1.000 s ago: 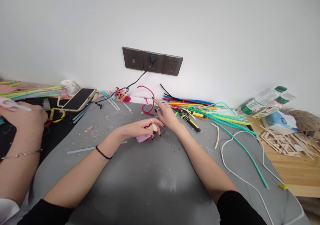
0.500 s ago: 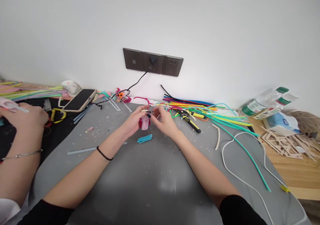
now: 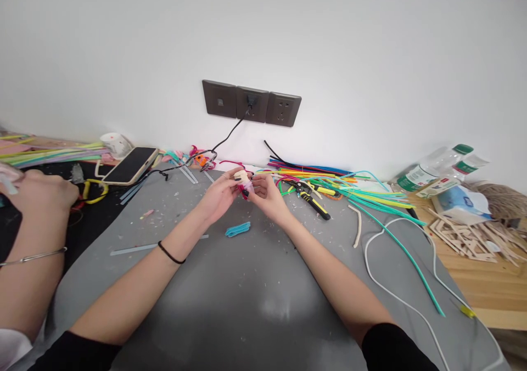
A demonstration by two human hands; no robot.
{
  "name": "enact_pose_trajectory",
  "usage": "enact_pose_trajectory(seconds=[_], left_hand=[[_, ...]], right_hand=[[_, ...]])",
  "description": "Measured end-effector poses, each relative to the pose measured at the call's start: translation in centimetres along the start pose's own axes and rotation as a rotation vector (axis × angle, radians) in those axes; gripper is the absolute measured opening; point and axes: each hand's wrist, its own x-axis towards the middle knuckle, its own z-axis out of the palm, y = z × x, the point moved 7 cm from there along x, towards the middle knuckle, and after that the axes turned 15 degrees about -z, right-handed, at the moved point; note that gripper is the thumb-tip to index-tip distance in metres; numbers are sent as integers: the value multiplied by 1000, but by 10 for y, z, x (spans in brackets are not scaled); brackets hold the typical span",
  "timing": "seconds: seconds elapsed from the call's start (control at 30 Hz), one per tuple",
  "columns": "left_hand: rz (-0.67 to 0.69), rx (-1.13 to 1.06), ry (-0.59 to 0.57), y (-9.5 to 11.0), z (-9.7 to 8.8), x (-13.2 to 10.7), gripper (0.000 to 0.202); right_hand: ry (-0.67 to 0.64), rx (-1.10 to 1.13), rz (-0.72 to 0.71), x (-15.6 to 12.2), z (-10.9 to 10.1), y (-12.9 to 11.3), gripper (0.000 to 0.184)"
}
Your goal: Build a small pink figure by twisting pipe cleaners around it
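Observation:
Above the grey mat (image 3: 255,283), my left hand (image 3: 220,195) and my right hand (image 3: 267,194) meet around a small pink and cream pipe-cleaner piece (image 3: 242,183). Both hands pinch it from either side, fingers closed. A red pipe cleaner (image 3: 231,164) trails from the piece toward the wall. A folded blue pipe cleaner (image 3: 237,229) lies on the mat just below my hands.
A pile of coloured pipe cleaners (image 3: 329,181) and yellow-handled pliers (image 3: 313,201) lie to the right. A phone (image 3: 129,164) and a cup (image 3: 115,142) sit at the left. Another person's hand (image 3: 39,192) works at the far left. Bottles (image 3: 436,168) and wooden pieces (image 3: 469,234) crowd the right edge.
My hands lifted the pink piece off the mat and brought it up toward the wall. The blue folded pipe cleaner came into view on the mat. The red loop dropped lower.

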Motion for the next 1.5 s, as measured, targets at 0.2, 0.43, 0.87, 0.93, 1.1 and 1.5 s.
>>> enact_pose_trajectory(seconds=[0.2, 0.43, 0.87, 0.93, 1.1, 1.5], left_hand=[[98, 89, 35, 4, -8, 4, 46], [207, 286, 193, 6, -19, 5, 60], [219, 254, 177, 10, -14, 0, 54], [222, 241, 177, 10, -14, 0, 51], [234, 285, 188, 10, -12, -1, 52], [228, 287, 146, 8, -7, -2, 53]], right_hand=[[31, 328, 162, 0, -1, 16, 56], [42, 364, 198, -1, -1, 16, 56], [-22, 276, 193, -3, -1, 15, 56], [-38, 256, 191, -3, 0, 16, 55], [-6, 172, 122, -2, -2, 14, 49], [29, 230, 134, -4, -3, 12, 50]])
